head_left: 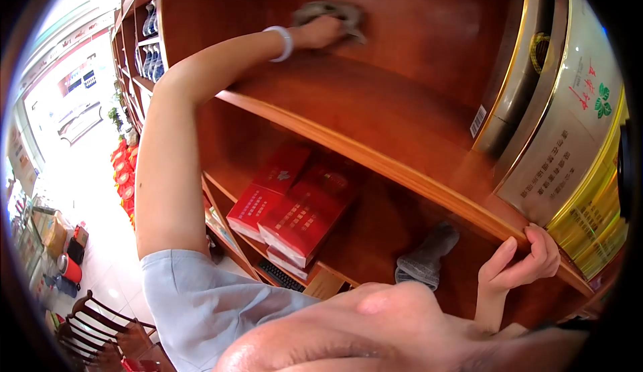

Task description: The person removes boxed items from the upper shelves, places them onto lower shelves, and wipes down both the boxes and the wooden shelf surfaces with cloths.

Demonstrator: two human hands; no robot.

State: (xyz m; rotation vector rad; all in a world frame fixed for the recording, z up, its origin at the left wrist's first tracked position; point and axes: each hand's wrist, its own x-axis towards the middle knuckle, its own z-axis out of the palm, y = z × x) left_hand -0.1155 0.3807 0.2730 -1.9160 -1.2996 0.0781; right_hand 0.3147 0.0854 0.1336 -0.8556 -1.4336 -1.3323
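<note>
My left hand [325, 31], with a pale bracelet on the wrist, presses a grey-brown cloth [348, 15] against the wooden back panel of the upper shelf compartment. The fingers are closed on the cloth and partly hidden by it. At the lower right, my right hand [526, 261] grips the front edge of the wooden shelf [375, 151], thumb and fingers bent around it. Just above this hand stand large gift boxes, one silver-white with a green leaf mark [552, 124] and one gold [593, 198].
Red boxes [305, 214] lie in the compartment below, with a grey cloth-like item [429, 258] to their right. A black keyboard [280, 275] sits lower down. At left are shelved bottles [153, 60], red packages [124, 174] and a dark wooden chair [100, 328].
</note>
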